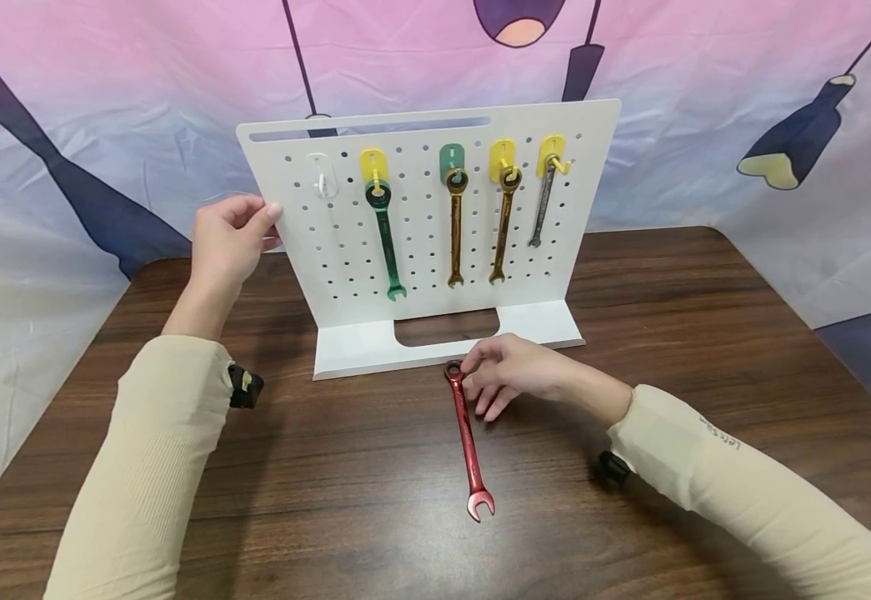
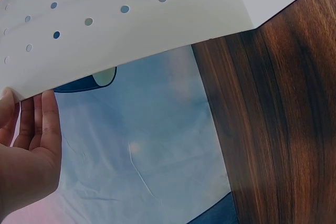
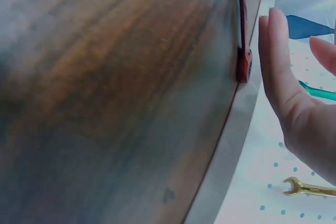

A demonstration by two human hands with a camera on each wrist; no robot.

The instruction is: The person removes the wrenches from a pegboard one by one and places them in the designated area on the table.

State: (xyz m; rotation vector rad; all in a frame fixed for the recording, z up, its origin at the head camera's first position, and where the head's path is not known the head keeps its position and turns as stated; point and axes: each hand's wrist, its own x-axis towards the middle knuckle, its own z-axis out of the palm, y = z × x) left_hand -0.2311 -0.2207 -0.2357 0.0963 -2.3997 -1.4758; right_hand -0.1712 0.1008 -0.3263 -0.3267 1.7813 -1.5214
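My left hand pinches the left edge of a white pegboard, thumb in front and fingers behind; the left wrist view shows this grip too. A red combination wrench lies on the table, ring end toward the board's base and open jaw toward me. Beside its ring end is my right hand, fingers loosely extended. In the right wrist view that hand shows a gap to the red wrench. Nothing is held in it.
From hooks on the board hang a green wrench, a gold wrench, another gold wrench and a small silver wrench. A white hook at upper left carries nothing. A patterned cloth hangs behind the wooden table.
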